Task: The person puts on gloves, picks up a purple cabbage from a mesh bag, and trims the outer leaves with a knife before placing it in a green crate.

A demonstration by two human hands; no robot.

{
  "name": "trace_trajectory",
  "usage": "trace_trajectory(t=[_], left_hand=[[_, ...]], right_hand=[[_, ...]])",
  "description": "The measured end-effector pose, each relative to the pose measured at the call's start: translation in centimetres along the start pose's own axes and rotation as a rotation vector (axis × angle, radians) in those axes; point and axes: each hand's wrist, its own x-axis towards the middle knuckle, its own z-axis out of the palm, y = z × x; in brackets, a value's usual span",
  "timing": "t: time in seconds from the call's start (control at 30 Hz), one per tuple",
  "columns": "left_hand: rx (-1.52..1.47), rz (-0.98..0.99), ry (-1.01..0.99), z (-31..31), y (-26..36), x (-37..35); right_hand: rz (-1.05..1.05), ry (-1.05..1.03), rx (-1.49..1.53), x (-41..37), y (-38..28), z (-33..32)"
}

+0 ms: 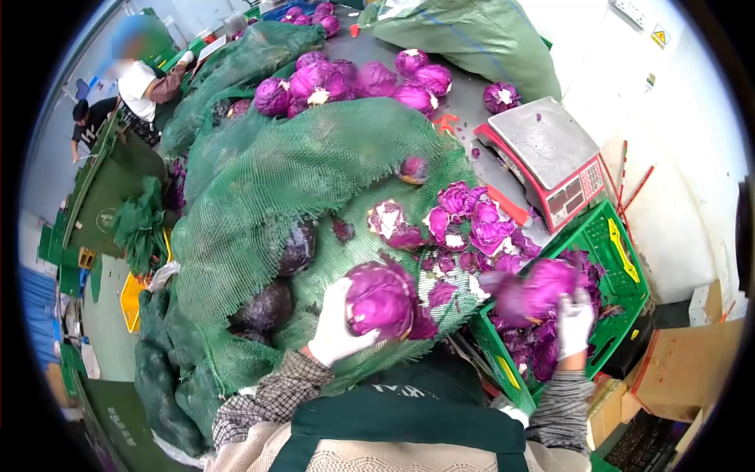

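My left hand (340, 326), in a white glove, is closed around the side of a red cabbage (381, 299) in front of my body. My right hand (576, 322), also gloved in white, grips a purple cabbage leaf (546, 289) that is partly smeared by motion. It hangs over a green crate (623, 303) holding many torn leaves. Beside the held cabbage, loose leaf scraps (442, 293) lie on a green mesh sack (299, 157). Darker cabbages (266, 307) show inside the sack. A partly peeled cabbage (389, 220) lies farther forward.
A red scale (550, 149) stands at the right, beyond the crate. Several trimmed cabbages (318, 79) sit at the back near a large pale green sack (472, 39). A green bin (118, 197) and two other people are at the left; cardboard boxes (684, 362) are at the lower right.
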Motion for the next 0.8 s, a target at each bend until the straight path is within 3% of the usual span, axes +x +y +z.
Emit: trace_trajectory(t=[0.03, 0.1, 0.17, 0.2, 0.27, 0.37, 0.43, 0.47, 0.67, 0.77, 0.8], left_hand=[[0.092, 0.066, 0.01, 0.4, 0.8, 0.8], [0.206, 0.05, -0.013, 1.3, 2.0, 2.3], [0.175, -0.025, -0.147, 0.7, 4.2, 4.5], [0.233, 0.01, -0.166, 0.8, 4.9, 5.0], [0.358, 0.075, -0.21, 1.0, 6.1, 5.5], [0.495, 0.082, -0.241, 2.6, 8.5, 5.7], [0.531, 0.115, -0.192, 3.6, 8.6, 5.6], [0.537, 0.106, -0.165, 4.0, 8.5, 5.6], [0.56, 0.081, -0.148, 4.5, 8.9, 6.4], [0.542, 0.026, -0.19, 5.0, 9.1, 6.5], [0.53, 0.028, -0.177, 5.1, 9.1, 6.5]], right_hand=[[-0.03, 0.173, -0.173, 1.3, 1.8, -1.8], [-0.203, 0.121, -0.196, 1.0, -4.1, -2.3], [-0.46, 0.131, -0.317, -0.9, -5.8, 2.5], [-0.334, -0.154, -0.014, -1.9, -6.0, 5.1], [-0.257, -0.429, 0.252, -4.4, -6.6, 9.7], [-0.422, -0.399, 0.13, -8.5, -8.0, 15.0], [-0.672, -0.38, -0.117, -9.0, -7.3, 15.1], [-0.534, -0.404, -0.064, -9.4, -7.7, 15.1], [-0.475, -0.358, -0.129, -10.2, -10.5, 14.0], [-0.587, -0.345, -0.212, -9.7, -10.3, 14.3], [-0.48, -0.356, -0.103, -9.8, -11.1, 14.2]])
